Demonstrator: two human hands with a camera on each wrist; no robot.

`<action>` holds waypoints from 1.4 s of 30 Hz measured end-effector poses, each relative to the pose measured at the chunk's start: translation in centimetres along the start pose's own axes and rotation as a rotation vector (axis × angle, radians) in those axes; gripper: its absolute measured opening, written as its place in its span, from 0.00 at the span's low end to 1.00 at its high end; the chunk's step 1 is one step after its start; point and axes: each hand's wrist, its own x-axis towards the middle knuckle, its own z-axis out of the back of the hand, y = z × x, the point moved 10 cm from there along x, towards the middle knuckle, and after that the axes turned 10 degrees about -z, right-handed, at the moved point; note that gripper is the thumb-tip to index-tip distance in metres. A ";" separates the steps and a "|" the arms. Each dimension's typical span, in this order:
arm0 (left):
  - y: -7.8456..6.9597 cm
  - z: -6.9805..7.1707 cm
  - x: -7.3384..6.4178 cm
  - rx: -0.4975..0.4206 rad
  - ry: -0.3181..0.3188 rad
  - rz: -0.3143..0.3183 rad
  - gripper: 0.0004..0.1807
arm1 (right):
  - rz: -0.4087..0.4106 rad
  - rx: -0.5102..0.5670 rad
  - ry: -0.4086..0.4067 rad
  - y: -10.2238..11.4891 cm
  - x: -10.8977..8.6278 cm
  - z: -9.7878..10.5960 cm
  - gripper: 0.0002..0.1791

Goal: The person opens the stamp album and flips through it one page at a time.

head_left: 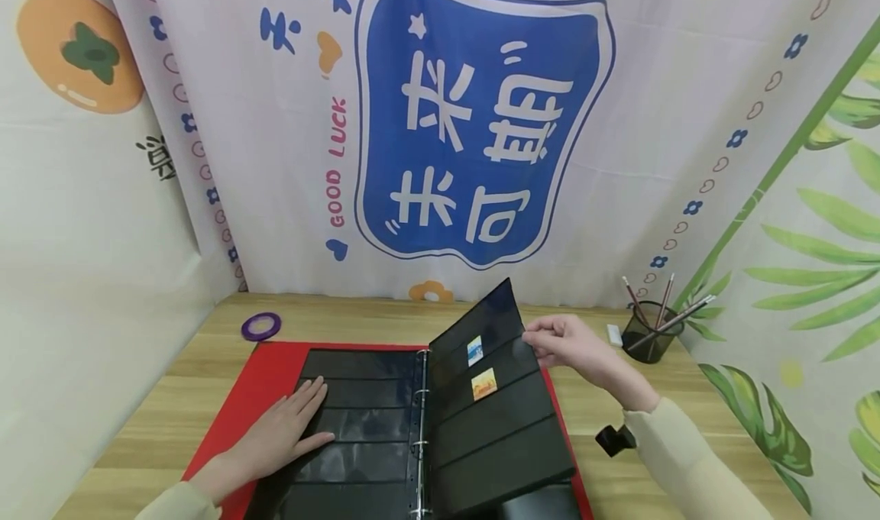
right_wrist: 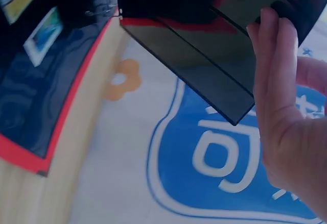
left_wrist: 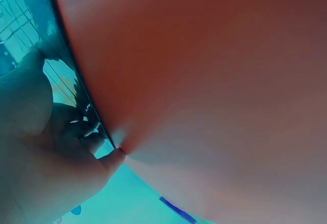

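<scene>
A ring binder with a red cover point(head_left: 237, 402) lies spread on the table. Metal rings point(head_left: 420, 450) run down its middle. My left hand point(head_left: 278, 436) rests on the black left page point(head_left: 364, 424), fingers extended. On the right, a black pocket page point(head_left: 498, 444) is tilted up, and my right hand point(head_left: 567, 344) pinches its outer edge. That page carries a blue stamp-like picture point(head_left: 475, 350) and an orange one point(head_left: 484, 384). The right wrist view shows my right hand point(right_wrist: 278, 86) at the raised page point(right_wrist: 204, 66). Blurred reddish colour covers most of the left wrist view.
Behind the binder at left lies a purple tape roll point(head_left: 261, 326). A black mesh pen holder point(head_left: 649, 337) with several pencils stands at the back right, with a white eraser point(head_left: 614, 335) beside it. A printed cloth point(head_left: 296, 184) hangs behind the wooden table point(head_left: 364, 318).
</scene>
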 end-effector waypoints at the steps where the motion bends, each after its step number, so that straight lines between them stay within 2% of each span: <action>1: 0.0 0.0 0.0 0.001 0.002 0.003 0.49 | 0.006 -0.004 -0.001 0.4 0.1 -0.1 0.23; 7: 0.0 0.0 0.1 -0.009 0.019 0.008 0.49 | 0.021 -0.016 0.001 1.6 0.6 -1.1 0.27; 11: 0.0 0.1 0.4 -0.042 0.028 0.003 0.49 | 0.023 0.020 0.017 2.1 1.0 -1.9 0.27; 15: -0.1 0.7 0.9 -0.072 0.025 0.011 0.47 | 0.037 0.079 0.041 2.8 1.3 -2.7 0.25; 18: -0.6 1.8 1.7 -0.114 0.002 0.041 0.43 | 0.051 0.101 0.043 3.6 1.4 -3.3 0.24; 22: -2.5 4.3 3.3 -0.237 -0.060 0.073 0.32 | 0.079 0.107 0.045 4.7 1.4 -4.2 0.23; 27: -7.2 8.9 5.6 -0.392 -0.154 0.015 0.20 | 0.104 0.090 0.029 5.9 1.6 -5.2 0.21; 32: -11.2 12.7 7.1 -0.512 -0.229 -0.014 0.16 | 0.141 0.025 -0.008 7.1 1.7 -6.2 0.21; 36: -12.8 14.2 7.8 -0.549 -0.251 -0.035 0.17 | 0.171 0.018 0.002 7.9 1.9 -7.3 0.20; 42: -13.8 15.1 8.3 -0.605 -0.259 -0.025 0.18 | 0.200 0.024 0.027 8.7 2.3 -8.8 0.19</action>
